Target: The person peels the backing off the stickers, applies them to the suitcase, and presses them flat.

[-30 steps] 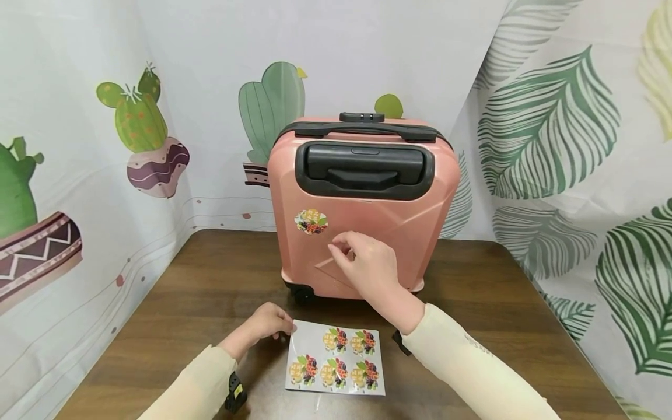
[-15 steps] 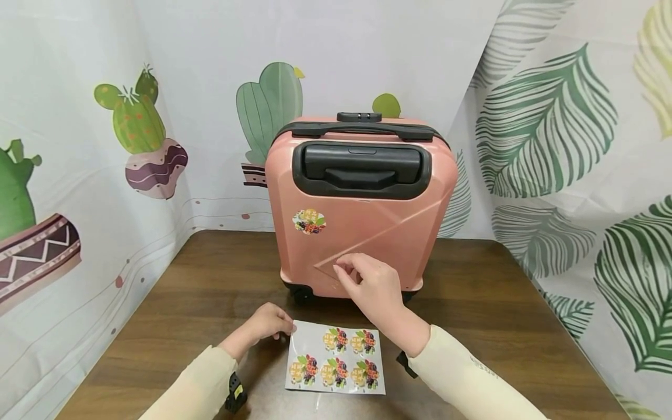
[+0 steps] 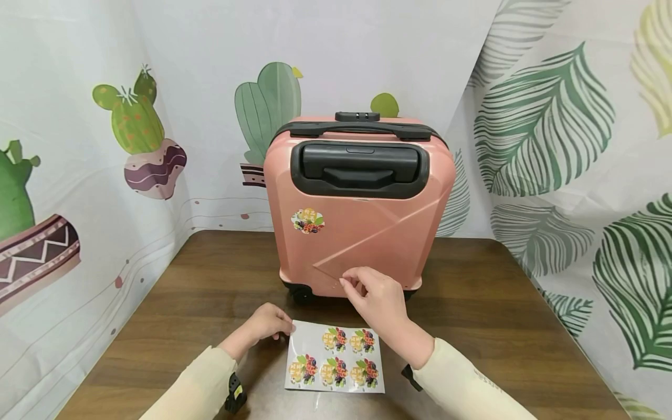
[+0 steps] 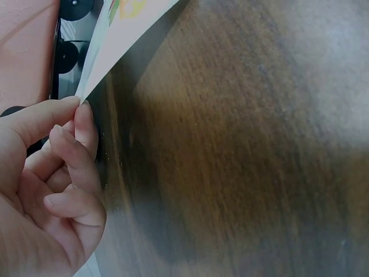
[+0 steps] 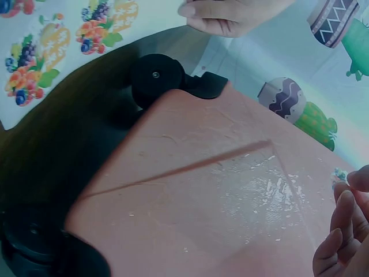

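Observation:
My left hand [image 3: 264, 322] pinches the upper left corner of a white sticker sheet [image 3: 304, 332] between thumb and index finger. In the left wrist view that corner is raised off the table, with the other fingers of the left hand [image 4: 75, 190] loosely curled. Several round fruit stickers [image 3: 334, 372] remain on the sheet; its upper left spot is bare. My right hand [image 3: 380, 300] hovers before the suitcase's lower part, fingers loosely bent, with nothing visible between them. A pink suitcase [image 3: 362, 233] stands upright behind the sheet, bearing one fruit sticker [image 3: 308, 221] at its left.
The suitcase stands on a brown wooden table [image 3: 220, 268]. It has a black recessed pull handle [image 3: 359, 166] and black wheels [image 5: 155, 75] low down. A patterned cloth [image 3: 210, 70] with cactus and leaf prints hangs behind and beside the table.
My right hand has come down from the middle of the suitcase toward its lower edge, closer to the sheet. The left hand stays at the sheet's corner.

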A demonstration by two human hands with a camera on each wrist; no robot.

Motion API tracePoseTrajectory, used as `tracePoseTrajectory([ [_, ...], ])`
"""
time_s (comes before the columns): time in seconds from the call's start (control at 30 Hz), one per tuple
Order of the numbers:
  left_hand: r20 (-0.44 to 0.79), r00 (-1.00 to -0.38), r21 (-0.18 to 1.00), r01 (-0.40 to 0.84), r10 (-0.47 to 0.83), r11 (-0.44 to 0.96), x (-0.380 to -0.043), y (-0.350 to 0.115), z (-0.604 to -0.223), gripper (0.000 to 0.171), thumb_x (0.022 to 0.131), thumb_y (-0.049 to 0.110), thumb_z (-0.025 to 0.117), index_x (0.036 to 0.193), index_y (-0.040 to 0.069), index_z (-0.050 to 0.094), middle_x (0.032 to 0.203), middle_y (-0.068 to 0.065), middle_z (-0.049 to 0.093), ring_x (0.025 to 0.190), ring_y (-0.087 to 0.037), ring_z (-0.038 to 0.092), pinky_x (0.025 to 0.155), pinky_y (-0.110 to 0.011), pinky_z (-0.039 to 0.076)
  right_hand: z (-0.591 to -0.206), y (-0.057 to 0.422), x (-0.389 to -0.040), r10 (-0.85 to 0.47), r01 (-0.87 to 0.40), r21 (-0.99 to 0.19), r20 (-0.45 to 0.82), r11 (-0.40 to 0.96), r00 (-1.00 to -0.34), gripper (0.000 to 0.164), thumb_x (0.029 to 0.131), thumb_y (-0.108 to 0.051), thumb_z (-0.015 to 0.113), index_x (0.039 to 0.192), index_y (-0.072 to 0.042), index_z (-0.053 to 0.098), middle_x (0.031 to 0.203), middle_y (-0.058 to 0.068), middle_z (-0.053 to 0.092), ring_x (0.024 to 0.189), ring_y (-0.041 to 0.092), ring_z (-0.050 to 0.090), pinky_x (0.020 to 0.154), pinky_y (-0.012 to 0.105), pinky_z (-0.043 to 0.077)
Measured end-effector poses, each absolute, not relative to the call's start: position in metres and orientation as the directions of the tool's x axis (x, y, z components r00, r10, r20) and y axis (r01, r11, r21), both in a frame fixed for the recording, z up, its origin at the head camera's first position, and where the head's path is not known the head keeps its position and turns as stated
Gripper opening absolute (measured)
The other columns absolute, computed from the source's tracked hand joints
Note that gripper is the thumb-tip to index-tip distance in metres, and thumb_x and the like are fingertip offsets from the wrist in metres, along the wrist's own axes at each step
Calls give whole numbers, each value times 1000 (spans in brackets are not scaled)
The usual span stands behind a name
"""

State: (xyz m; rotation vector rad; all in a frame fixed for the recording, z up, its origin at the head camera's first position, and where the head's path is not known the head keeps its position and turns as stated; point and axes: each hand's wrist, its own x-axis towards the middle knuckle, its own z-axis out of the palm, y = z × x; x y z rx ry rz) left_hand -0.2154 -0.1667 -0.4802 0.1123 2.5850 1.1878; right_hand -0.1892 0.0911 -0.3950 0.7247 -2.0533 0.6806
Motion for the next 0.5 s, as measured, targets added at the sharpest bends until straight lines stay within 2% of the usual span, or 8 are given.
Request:
tracePoseTrajectory([
  [0.5, -235, -956, 737, -59, 174, 673, -215, -168, -480, 10, 83, 7, 76, 83, -2, 78, 66, 1, 66, 51, -8, 50, 54, -23, 44, -418, 98, -183, -263, -641, -260, 754, 722, -602, 19, 80, -16, 87, 91, -15, 72, 75, -8, 68, 59, 4, 56, 55, 17, 44],
])
